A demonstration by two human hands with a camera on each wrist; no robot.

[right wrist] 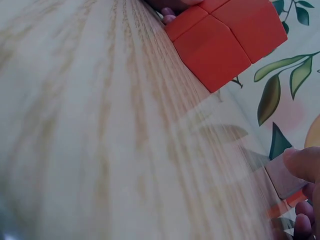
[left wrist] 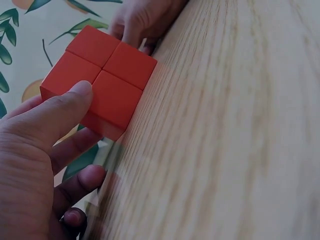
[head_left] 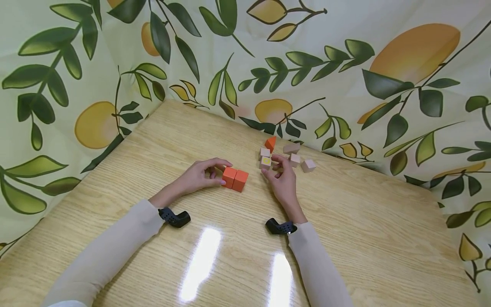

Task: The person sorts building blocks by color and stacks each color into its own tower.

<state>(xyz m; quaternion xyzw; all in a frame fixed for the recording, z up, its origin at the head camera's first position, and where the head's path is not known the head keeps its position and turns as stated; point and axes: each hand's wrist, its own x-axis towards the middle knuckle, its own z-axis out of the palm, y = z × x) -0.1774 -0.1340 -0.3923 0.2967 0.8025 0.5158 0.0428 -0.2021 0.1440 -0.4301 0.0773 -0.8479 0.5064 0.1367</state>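
Several orange-red cubes (head_left: 240,181) stand pressed together as a two-by-two block on the table. My left hand (head_left: 199,175) pinches this block at its left side; in the left wrist view the thumb (left wrist: 80,92) lies across the face of the cubes (left wrist: 117,100). To the right and farther back, my right hand (head_left: 284,179) holds a pale wooden cube (head_left: 265,163) with a yellow mark on top, between thumb and fingers. The right wrist view has the thumb (right wrist: 302,162) on that pale cube (right wrist: 282,182), whose far side is hidden.
Behind the marked cube sit another pale cube (head_left: 264,152) and an orange wedge (head_left: 270,143). Right of the hand lie more pale blocks (head_left: 294,160). A patterned cloth (head_left: 230,111) rises along the back edge of the wooden table (head_left: 345,238).
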